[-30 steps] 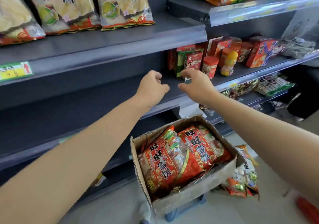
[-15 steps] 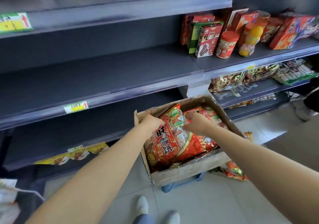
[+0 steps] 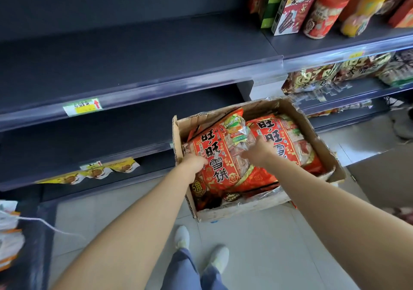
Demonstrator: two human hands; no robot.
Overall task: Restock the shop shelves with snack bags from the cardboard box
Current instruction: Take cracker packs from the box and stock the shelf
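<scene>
- Brown open-topped cardboard box (image 3: 252,207): stands on the pale floor at the foot of the shelving, right of centre, so stock is in reach of both arms and close to the gaps to be filled
- Red printed plastic snack bag (image 3: 220,155): uppermost in the box on its left side, lying tilted on the bags beneath, not yet lifted clear; judged to be the next item out
- Left hand (image 3: 194,163): fingers curled on the bag's left edge, against the box's left wall
- Right hand (image 3: 257,153): pinches the same bag at its right edge, thumb across the clear window; a hand on each side suits a wide, puffy, slippery pack
- Second red snack bag (image 3: 288,142): beside the first, further right in the box, untouched
- Dark grey metal shelf (image 3: 134,61): far left and above the box, bare along this stretch, the likely destination
- Green-and-yellow price label (image 3: 83,107): in the clear strip on that shelf's front lip
- Red cartons and tubs (image 3: 321,14): upright at the far right of the same level
- Yellow sachets (image 3: 93,173): on the lip of a lower shelf, left
</scene>
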